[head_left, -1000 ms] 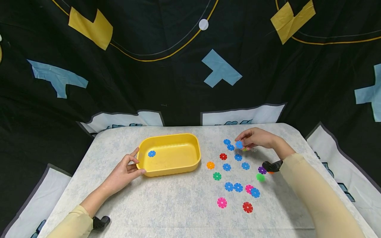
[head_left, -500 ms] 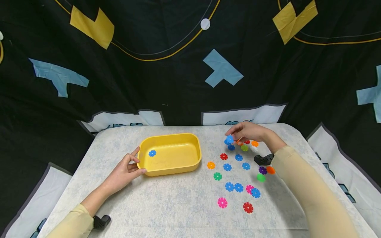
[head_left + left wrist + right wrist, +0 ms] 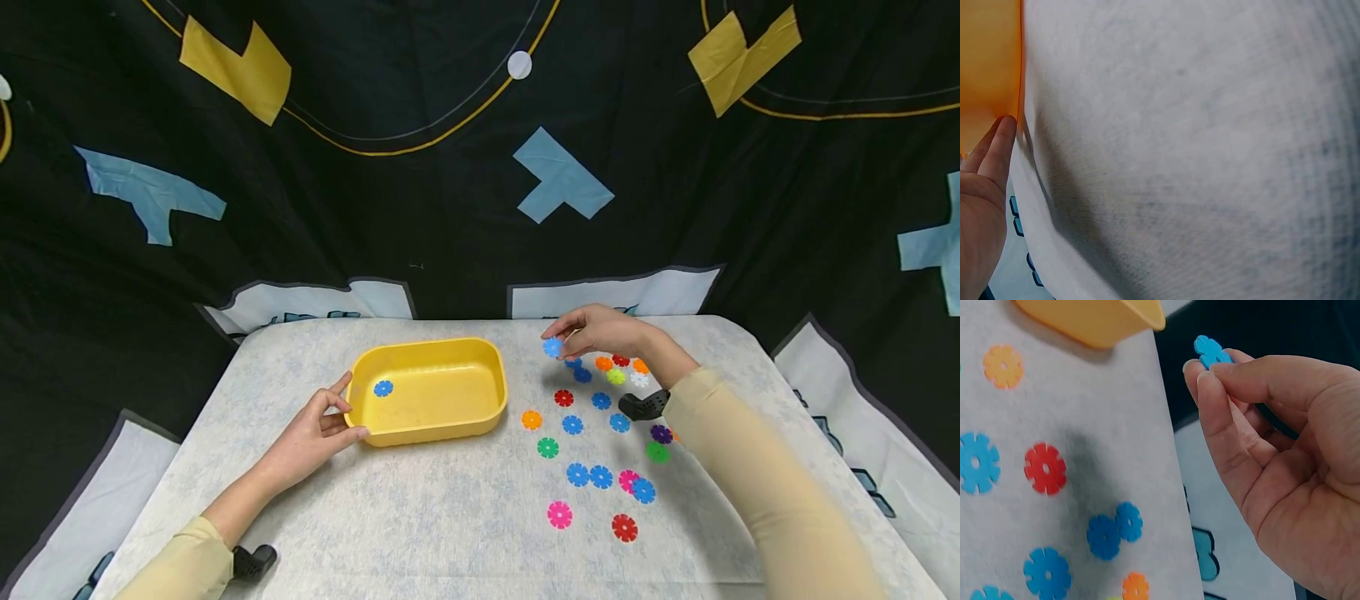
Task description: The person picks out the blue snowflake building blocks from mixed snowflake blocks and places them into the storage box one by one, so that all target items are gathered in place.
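A yellow plastic tray [image 3: 427,435] stands left of centre on the table, with one blue notched disc [image 3: 383,388] lying in it. My left hand [image 3: 318,425] holds the tray's left end, thumb on the front wall and fingers at the side. Up at the right, my right hand [image 3: 600,329] pinches a blue snowflake disc [image 3: 1212,351] between thumb and fingertips, above the table. Two touching blue discs [image 3: 1104,537] lie below that hand. A red disc [image 3: 563,398] and an orange disc [image 3: 531,419] lie between the tray and the right forearm.
Several more discs are scattered on the right half of the table, among them a green one [image 3: 547,447], a pink one [image 3: 559,514] and a red one [image 3: 625,527]. Behind the table [image 3: 420,525] hangs a black decorated cloth [image 3: 420,225].
My right hand has moved left with the blue snowflake disc, away from the far-right discs and towards the tray. Orange, red and white discs it covered now show. My left hand stays put.
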Demonstrator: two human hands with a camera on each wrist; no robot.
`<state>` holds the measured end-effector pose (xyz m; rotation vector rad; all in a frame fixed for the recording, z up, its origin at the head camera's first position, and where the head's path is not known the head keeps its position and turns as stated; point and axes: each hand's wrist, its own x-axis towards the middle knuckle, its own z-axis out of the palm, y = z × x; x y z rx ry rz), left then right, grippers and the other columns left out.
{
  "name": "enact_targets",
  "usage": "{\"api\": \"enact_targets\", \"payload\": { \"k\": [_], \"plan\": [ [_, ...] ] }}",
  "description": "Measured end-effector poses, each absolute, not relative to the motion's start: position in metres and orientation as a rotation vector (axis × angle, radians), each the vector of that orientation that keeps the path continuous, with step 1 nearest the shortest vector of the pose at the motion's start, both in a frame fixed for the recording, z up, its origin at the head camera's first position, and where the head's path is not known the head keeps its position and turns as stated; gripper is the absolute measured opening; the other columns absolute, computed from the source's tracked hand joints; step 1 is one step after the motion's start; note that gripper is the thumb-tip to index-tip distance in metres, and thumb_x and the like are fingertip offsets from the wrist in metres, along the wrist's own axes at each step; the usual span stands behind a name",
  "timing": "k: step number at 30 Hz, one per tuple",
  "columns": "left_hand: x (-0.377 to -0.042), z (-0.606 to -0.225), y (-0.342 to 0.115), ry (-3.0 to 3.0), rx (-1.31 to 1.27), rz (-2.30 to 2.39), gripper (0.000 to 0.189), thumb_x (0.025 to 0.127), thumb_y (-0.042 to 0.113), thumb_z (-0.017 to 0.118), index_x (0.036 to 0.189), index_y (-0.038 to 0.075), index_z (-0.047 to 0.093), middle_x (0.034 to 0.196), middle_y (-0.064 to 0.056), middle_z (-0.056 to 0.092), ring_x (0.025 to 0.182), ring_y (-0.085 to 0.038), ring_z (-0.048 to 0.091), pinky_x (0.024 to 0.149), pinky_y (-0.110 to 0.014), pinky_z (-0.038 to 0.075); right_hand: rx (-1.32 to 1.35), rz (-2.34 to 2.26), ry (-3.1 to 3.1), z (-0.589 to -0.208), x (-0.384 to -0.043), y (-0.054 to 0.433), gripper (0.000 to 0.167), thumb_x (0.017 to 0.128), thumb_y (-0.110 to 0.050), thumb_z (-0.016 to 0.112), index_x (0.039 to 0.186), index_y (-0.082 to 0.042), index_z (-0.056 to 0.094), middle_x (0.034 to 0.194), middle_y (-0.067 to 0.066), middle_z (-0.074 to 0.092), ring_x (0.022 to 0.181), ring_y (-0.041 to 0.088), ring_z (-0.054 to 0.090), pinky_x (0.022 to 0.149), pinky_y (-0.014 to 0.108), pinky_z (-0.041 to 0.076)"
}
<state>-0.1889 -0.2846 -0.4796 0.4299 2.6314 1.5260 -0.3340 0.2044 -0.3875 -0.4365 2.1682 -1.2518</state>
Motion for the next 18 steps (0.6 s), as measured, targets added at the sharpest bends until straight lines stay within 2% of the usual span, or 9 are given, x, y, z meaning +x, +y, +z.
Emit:
{"api": "enact_targets", "payload": {
  "k": [6,14,18],
  "plan": [
    [-0.188,-0.480,-0.285,2.629,0.415,1.522,0.051,0.093,0.032,0.078,0.115,0.002,0.042,0.170,-0.010,0.013,0.127,-0.039,0.059,0.098,-0.025,0.052,-0.462,-1.252,2.170,-0.387,-0.331,0.192,0.040,0.092,-0.009,0.076,0.131,-0.007,0.067,0.122,0.011,0.065,0.100,0.030,0.062,0.096,0.043,0.056],
    [-0.187,-0.481,-0.284,2.634,0.427,1.531,0.051,0.094,0.031,0.077,0.115,0.002,0.042,0.170,-0.011,0.014,0.126,-0.040,0.059,0.099,-0.031,0.053,-0.487,-1.252,2.168,-0.385,-0.329,0.184,0.043,0.091,-0.010,0.077,0.133,-0.006,0.066,0.117,0.011,0.065,0.098,0.027,0.060,0.094,0.042,0.056],
    [-0.188,-0.482,-0.284,2.623,0.431,1.551,0.051,0.094,0.030,0.077,0.115,0.001,0.042,0.170,-0.010,0.013,0.127,-0.040,0.058,0.098,-0.028,0.053,-0.500,-1.257,2.173,-0.384,-0.330,0.177,0.041,0.092,-0.014,0.079,0.131,-0.009,0.068,0.111,0.011,0.067,0.095,0.026,0.062,0.092,0.040,0.056]
  ]
}}
